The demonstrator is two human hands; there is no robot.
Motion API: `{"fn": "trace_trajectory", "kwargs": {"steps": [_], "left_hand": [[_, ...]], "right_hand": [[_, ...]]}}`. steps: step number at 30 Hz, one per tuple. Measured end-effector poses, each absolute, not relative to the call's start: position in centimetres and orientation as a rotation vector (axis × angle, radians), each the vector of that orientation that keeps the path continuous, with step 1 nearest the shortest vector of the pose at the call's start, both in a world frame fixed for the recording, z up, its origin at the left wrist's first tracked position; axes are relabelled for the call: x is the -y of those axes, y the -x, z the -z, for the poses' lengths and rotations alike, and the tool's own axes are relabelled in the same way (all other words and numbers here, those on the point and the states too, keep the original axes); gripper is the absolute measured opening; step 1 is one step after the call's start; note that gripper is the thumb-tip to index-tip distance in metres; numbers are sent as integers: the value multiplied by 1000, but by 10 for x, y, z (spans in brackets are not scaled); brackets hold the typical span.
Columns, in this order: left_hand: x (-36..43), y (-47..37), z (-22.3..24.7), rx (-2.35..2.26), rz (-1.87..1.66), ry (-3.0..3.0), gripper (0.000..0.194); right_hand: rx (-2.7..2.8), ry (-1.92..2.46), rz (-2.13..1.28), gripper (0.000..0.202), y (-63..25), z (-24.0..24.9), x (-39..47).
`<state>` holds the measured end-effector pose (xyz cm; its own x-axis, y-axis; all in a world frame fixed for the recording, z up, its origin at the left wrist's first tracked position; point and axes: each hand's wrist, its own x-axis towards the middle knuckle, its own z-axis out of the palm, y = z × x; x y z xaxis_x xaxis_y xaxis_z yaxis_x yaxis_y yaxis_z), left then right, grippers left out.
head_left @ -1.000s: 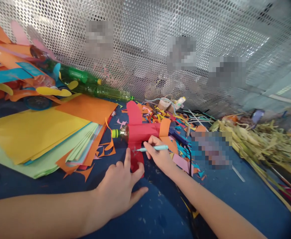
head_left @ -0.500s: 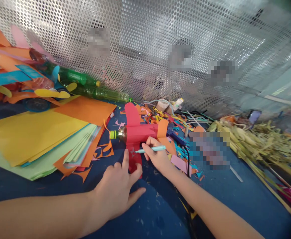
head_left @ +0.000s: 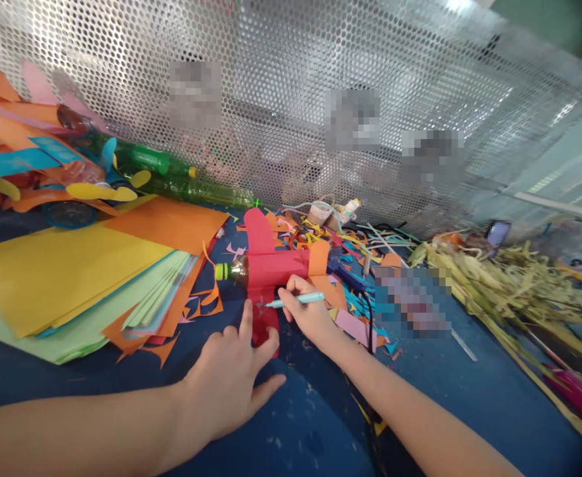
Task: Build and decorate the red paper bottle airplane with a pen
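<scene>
A plastic bottle (head_left: 236, 270) with a yellow-green cap lies on its side, wrapped in red paper (head_left: 281, 266). Red paper wings stick out on both sides of it, and orange paper tabs (head_left: 318, 258) stand at its right end. My right hand (head_left: 308, 313) grips a light teal pen (head_left: 303, 299), its tip on the near red wing (head_left: 260, 318) beside a small star-like mark. Spread fingers of my left hand (head_left: 234, 371) rest on that same wing, the index finger at its left edge.
Coloured paper sheets (head_left: 67, 265) are stacked at the left, with paper-covered bottle models behind. Green bottles (head_left: 191, 185) lie along the perforated metal screen (head_left: 281, 79). Paper scraps, a blue glue gun (head_left: 348, 275) and its black cable lie beyond and right of my hands; dried husks (head_left: 510, 285) are farther right.
The view has shifted slightly, so most things appear a little farther left. The pen tip remains on the near wing, where the star-like mark shows more clearly.
</scene>
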<state>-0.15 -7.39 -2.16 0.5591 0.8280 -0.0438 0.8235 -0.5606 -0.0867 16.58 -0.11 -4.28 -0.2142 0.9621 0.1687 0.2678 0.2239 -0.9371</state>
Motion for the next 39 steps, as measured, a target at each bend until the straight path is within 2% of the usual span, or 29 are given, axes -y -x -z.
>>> {"fn": "trace_trajectory", "kwargs": {"steps": [22,33,39], "left_hand": [[73,1,22,1423,-119,2714,51],[75,2,21,1423,-110,2718,50],[74,1,21,1412,-105,2709,49]], "right_hand": [[1513,1141,-1148,34,-163,40,3],[1605,1130,-1135,30,-164,38,4],[1622,1143,-1121,16,-166,37,4]]}}
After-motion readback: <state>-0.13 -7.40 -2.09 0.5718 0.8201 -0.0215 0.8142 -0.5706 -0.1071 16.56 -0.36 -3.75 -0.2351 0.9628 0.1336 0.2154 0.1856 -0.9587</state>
